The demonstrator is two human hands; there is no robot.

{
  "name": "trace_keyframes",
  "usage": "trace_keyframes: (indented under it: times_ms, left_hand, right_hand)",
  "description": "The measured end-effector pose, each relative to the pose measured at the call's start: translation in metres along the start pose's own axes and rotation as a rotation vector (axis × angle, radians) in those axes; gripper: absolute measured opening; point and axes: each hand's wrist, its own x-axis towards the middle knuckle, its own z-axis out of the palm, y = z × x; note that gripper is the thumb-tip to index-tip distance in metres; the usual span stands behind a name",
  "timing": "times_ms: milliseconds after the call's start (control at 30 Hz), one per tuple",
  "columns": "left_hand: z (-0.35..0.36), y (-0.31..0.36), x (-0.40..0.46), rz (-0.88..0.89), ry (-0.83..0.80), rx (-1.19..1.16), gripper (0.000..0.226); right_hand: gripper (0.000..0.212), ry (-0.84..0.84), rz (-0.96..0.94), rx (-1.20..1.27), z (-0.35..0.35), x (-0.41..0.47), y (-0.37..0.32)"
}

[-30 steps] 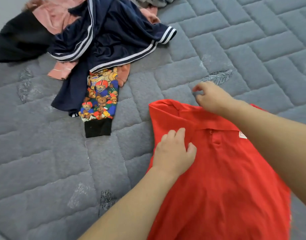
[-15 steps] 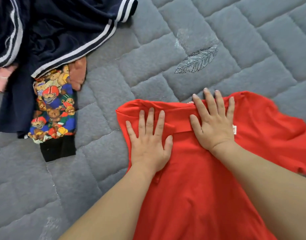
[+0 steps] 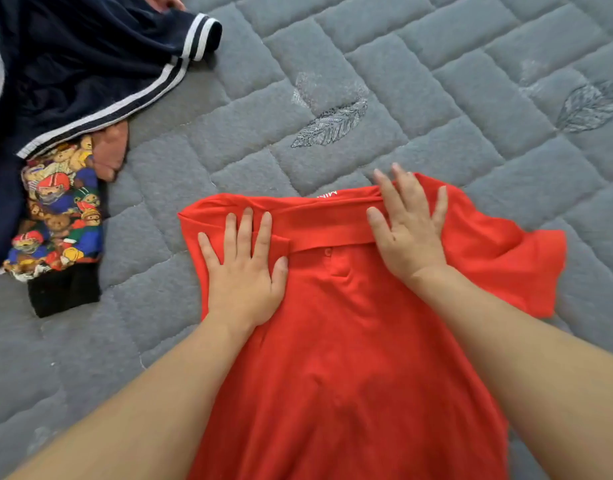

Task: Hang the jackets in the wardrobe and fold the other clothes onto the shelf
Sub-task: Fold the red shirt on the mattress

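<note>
Under both flat palms, left hand (image 3: 244,271) and right hand (image 3: 407,230), lies the red shirt (image 3: 350,358); fingers straight.

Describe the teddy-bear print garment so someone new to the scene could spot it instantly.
Start at the grey quilted mattress cover and go to the clothes heap at its left edge. There, under the navy jacket with white stripes, a bear-print sleeve sticks out towards the viewer, ending in a black cuff. It is the only multicoloured piece: the red polo shirt under both hands is plain.

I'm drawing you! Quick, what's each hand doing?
Left hand: open, flat on the red shirt.
Right hand: open, flat on its collar.
</note>
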Motion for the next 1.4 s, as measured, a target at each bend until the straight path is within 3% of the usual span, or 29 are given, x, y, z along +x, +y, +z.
trace_keyframes:
  times_ms: [100, 167, 233, 300, 433, 567, 667, 700, 767, 833, 867, 933, 1000, 1100, 1267, 1400]
  left_hand:
    - [-0.016, 0.05, -0.009, -0.003, 0.134, -0.035, 0.076]
    - [-0.022, 0.115, -0.021, 0.218, 0.205, -0.185, 0.071]
    - [-0.021, 0.184, -0.033, 0.471, 0.118, -0.267, 0.059]
    - [-0.019, 0.242, -0.047, 0.558, 0.016, -0.202, 0.048]
    - [-0.018, 0.296, -0.055, 0.411, -0.053, -0.107, 0.048]
    - [-0.017, 0.302, -0.046, 0.357, -0.026, -0.145, 0.031]
    - [-0.025, 0.285, -0.051, 0.249, -0.049, -0.582, 0.015]
    - [-0.029, 0.275, -0.057, 0.127, -0.089, -0.843, 0.011]
    - [-0.038, 0.249, -0.065, -0.333, -0.19, -1.391, 0.015]
    - [-0.044, 0.215, -0.069, -0.769, -0.391, -1.651, 0.023]
    - [-0.045, 0.198, -0.069, -0.842, -0.519, -1.638, 0.029]
    - [-0.047, 0.172, -0.066, -0.83, -0.715, -1.583, 0.045]
    - [-0.045, 0.157, -0.06, -0.803, -0.826, -1.579, 0.058]
    - [-0.038, 0.149, -0.055, -0.773, -0.853, -1.578, 0.061]
    - [-0.028, 0.145, -0.068, -0.828, -0.727, -1.58, 0.057]
    - [-0.029, 0.123, -0.097, -0.756, -0.592, -1.203, 0.041]
  right_hand:
    - [0.067, -0.009, 0.37, -0.079, -0.045, -0.016, 0.084]
    - [0.069, -0.182, 0.443, -0.168, -0.076, -0.027, 0.132]
    - [0.052, -0.266, 0.467, -0.131, -0.096, -0.029, 0.154]
    - [0.021, -0.314, 0.498, 0.031, -0.109, -0.027, 0.163]
    - [0.026, -0.384, 0.546, 0.442, -0.132, -0.018, 0.171]
    - [0.035, -0.464, 0.444, 0.497, -0.159, -0.013, 0.161]
    - [0.033, -0.519, 0.376, 0.794, -0.171, -0.007, 0.13]
    - [0.027, -0.574, 0.352, 0.961, -0.172, -0.005, 0.116]
    - [0.016, -0.576, 0.29, 1.131, -0.16, 0.001, 0.086]
    - [0.017, -0.418, 0.216, 0.864, -0.132, 0.001, 0.063]
    - [0.032, -0.395, 0.179, 0.602, -0.112, -0.003, 0.055]
    - [0.06, -0.525, 0.149, 0.086, -0.072, -0.021, 0.047]
    - [0.067, -0.542, 0.121, -0.142, -0.04, -0.042, 0.047]
    - [0.069, -0.334, 0.128, -0.206, -0.01, -0.062, 0.047]
    - [0.069, -0.024, 0.34, -0.149, 0.008, -0.114, 0.021]
    - [0.062, -0.041, 0.325, -0.234, 0.008, -0.167, 0.004]
